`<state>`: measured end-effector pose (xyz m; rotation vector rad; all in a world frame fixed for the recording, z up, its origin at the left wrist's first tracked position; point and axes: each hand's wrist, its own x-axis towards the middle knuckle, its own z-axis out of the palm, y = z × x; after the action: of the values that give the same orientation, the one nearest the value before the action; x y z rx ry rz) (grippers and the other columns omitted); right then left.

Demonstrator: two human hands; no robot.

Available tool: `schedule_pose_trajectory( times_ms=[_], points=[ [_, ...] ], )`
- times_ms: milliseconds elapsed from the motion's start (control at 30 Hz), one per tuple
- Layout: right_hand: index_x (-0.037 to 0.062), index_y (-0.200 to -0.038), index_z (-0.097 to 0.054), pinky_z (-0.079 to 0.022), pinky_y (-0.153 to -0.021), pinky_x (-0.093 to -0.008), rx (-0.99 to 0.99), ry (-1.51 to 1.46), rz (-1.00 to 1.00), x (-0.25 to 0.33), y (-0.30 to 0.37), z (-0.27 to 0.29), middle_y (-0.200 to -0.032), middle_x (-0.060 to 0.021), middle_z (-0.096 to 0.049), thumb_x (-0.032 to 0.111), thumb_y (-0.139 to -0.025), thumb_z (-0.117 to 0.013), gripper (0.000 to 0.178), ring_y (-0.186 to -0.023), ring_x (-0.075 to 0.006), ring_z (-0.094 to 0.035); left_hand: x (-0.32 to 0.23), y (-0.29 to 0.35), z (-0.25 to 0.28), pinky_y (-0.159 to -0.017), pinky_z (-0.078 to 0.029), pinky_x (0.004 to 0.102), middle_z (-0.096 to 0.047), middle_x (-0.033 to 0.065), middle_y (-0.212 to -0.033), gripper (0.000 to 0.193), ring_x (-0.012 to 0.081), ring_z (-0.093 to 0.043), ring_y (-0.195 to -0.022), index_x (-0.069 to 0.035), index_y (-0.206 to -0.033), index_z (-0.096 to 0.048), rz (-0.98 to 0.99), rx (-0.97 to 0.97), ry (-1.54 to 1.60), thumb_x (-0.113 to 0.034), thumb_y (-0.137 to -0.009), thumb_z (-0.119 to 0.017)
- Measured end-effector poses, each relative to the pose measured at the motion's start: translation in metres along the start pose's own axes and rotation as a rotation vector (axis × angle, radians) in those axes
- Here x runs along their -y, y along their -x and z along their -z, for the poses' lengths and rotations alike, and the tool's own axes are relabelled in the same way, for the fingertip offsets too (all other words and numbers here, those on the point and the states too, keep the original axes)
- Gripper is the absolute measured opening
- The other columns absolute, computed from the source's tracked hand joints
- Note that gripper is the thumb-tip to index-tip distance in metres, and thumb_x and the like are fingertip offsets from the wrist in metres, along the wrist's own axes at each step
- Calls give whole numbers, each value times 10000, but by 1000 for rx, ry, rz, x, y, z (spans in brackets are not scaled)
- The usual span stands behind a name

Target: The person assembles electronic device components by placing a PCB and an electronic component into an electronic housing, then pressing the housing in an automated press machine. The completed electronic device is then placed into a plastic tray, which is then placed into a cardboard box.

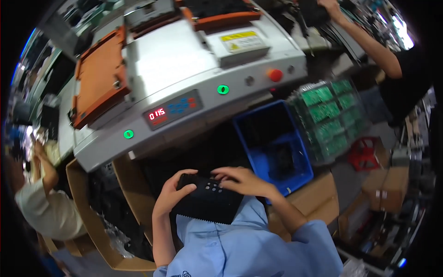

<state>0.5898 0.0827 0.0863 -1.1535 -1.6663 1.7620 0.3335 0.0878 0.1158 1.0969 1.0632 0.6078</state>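
A black plastic housing (210, 203) is held low in front of my body. It is a flat panel with a cluster of small round holes near its far edge and a toothed near edge. My left hand (173, 194) grips its left side, with the thumb on the face and the fingers at the far edge. Over the far right part hovers or rests my right hand (244, 181), fingers stretched and apart beside the holes. Whether its fingertips touch the housing is hard to tell.
Ahead stands a white machine (161, 60) with orange fixtures (102, 76), green-lit buttons and a red knob (275, 75). A blue bin (302, 159) and stacked green circuit boards (323, 111) lie right. An open carton (85, 207) stands left. Other people work at both sides.
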Motion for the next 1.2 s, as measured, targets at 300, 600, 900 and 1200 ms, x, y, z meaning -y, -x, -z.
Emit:
schedule_pose_trajectory(
  times_ms=[300, 600, 900, 1200],
  points=[
    [6, -1020, -553, -437, -736, -223, -432, -391, -88, -38, -10, 0, -896, -15, -577, 258, -936, -536, 267, -824, -64, -514, 85, -11, -9, -929, -457, 401, -472, 109, -1292, 763, 240, -535, -1101, -119, -1449, -199, 59, -5, 791, -595, -884, -389],
    [-8, -1034, -599, -464, -812, -387, -1064, 315, 13, -88, -20, 44, -977, -183, -626, 209, -872, -565, 273, -933, -342, -588, 83, -26, -51, -908, -458, 300, -561, 97, -1169, 492, 186, -569, -1051, -9, -1320, -392, 74, -305, 670, -26, -858, -560],
    [51, -930, -567, -518, -713, -435, -964, 1029, -582, -191, 93, 118, -893, -149, -624, 70, -803, -558, 129, -791, -359, -623, 92, -15, -46, -875, -469, 278, -578, 75, -1130, 452, 165, -580, -1005, -25, -1295, -427, 129, -327, 680, -30, -861, -555],
    [27, -879, -531, -523, -664, -463, -865, 1046, -716, -221, 87, 127, -832, -185, -639, 100, -715, -680, 234, -773, -376, -638, 79, -17, -58, -938, -423, 292, -560, 79, -1173, 482, 174, -549, -1068, -16, -1302, -415, 126, -289, 627, -28, -847, -574]
  ],
)
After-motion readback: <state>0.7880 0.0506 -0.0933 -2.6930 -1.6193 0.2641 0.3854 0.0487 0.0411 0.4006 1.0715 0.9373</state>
